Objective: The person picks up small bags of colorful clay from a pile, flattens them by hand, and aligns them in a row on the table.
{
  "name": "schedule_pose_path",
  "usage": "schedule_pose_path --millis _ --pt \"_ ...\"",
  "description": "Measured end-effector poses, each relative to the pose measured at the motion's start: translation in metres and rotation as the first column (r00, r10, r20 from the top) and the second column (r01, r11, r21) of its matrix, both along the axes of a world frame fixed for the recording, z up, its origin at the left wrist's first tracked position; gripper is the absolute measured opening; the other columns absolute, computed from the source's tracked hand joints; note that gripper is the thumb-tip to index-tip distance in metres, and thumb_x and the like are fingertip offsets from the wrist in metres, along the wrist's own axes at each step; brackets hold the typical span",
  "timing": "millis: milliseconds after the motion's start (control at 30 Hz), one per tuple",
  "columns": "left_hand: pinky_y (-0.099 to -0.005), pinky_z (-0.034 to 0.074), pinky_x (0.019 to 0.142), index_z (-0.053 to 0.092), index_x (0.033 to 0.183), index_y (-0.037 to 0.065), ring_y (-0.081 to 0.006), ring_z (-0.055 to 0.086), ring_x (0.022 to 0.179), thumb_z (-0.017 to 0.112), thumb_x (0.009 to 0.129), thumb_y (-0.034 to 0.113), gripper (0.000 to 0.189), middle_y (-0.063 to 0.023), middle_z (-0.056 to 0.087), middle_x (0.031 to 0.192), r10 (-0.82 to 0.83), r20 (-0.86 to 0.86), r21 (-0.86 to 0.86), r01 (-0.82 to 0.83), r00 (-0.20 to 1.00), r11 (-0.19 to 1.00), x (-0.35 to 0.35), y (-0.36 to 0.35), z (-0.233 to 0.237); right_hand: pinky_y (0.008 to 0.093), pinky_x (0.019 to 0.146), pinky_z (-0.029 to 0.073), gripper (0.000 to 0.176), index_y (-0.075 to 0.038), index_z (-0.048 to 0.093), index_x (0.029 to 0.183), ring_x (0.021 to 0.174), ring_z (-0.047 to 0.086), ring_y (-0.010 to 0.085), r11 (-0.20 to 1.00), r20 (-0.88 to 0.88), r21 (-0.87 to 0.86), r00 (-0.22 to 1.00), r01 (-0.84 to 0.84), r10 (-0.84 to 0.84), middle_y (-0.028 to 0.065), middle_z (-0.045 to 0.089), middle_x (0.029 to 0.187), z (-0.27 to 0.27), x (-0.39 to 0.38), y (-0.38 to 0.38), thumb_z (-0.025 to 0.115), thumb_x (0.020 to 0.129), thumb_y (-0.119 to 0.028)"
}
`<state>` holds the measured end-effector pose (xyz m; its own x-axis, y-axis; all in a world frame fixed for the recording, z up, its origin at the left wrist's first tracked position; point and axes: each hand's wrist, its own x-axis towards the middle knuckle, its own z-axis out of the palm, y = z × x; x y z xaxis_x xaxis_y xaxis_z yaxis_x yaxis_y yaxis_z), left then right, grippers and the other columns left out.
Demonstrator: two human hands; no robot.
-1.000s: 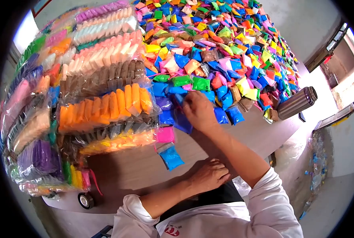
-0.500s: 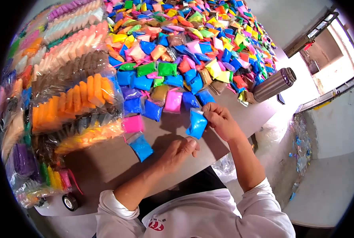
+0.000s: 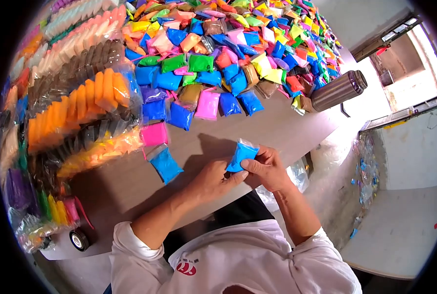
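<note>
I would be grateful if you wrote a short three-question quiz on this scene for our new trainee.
1. Multiple choice: which colour is the held packet, pinched by the right hand? a) orange b) blue c) brown
2. True or false: the bagged orange packets lie to the right of the loose pile.
3. Fill in: the lone blue packet lies just nearer the person than a ____ packet.
Key: 1 b; 2 false; 3 pink.

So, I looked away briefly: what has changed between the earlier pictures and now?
The right hand has taken hold of a blue packet and drawn back from the near edge of the pile towards the body, bringing it beside the left hand. The flask, black roll and loose blue packet stayed put.
</note>
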<state>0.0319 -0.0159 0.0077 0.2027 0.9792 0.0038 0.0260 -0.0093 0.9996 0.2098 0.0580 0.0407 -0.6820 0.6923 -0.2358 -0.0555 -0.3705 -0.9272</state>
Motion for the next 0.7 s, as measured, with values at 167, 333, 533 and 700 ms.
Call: schedule_pose_path --millis 167,333,533,700 --pt "-0.0351 0.047 0.071 0.06 0.095 -0.001 -0.0144 0.054 0.076 0.063 0.092 0.036 0.037 -0.0074 0.062 0.082 -0.08 -0.08 0.008 0.081 0.994 0.997 -0.003 0.001 -0.002 0.0277 0.082 0.051 0.018 0.001 0.065 0.106 0.089 0.062 0.0101 0.996 -0.044 0.08 0.998 0.041 -0.038 0.0039 0.069 0.099 -0.012 0.001 -0.008 0.066 0.091 -0.008" --pt "-0.0365 0.046 0.067 0.06 0.091 -0.001 -0.0167 0.054 0.071 0.063 0.092 0.034 0.035 -0.0098 0.061 0.076 -0.071 -0.039 -0.005 0.071 0.997 0.997 -0.004 0.0 0.01 0.0274 0.08 0.05 0.017 0.0 0.065 0.106 0.088 0.06 0.0092 0.996 -0.026 0.077 0.998 0.053 -0.051 0.0026 0.067 0.097 0.0 0.001 -0.011 0.064 0.091 -0.009" --pt "-0.0371 0.047 0.068 0.062 0.091 -0.002 -0.0199 0.058 0.074 0.061 0.094 0.034 0.037 -0.013 0.063 0.08 -0.118 -0.159 0.028 0.124 0.98 0.992 -0.006 0.0 0.017 0.0233 0.069 0.048 0.017 -0.003 0.065 0.1 0.078 0.058 0.0065 0.984 -0.021 0.031 0.985 0.175 -0.174 -0.0007 0.065 0.088 -0.015 0.001 -0.014 0.063 0.093 -0.019" --pt "-0.0388 0.046 0.07 0.062 0.097 -0.003 -0.0213 0.058 0.077 0.058 0.096 0.033 0.036 -0.0129 0.063 0.084 -0.121 -0.032 0.03 0.122 0.992 0.992 -0.005 0.0 0.011 0.0202 0.061 0.044 0.018 -0.005 0.066 0.097 0.071 0.055 0.0041 0.99 0.093 0.077 0.988 0.117 -0.124 -0.0026 0.063 0.084 -0.02 0.011 -0.01 0.063 0.093 -0.022"
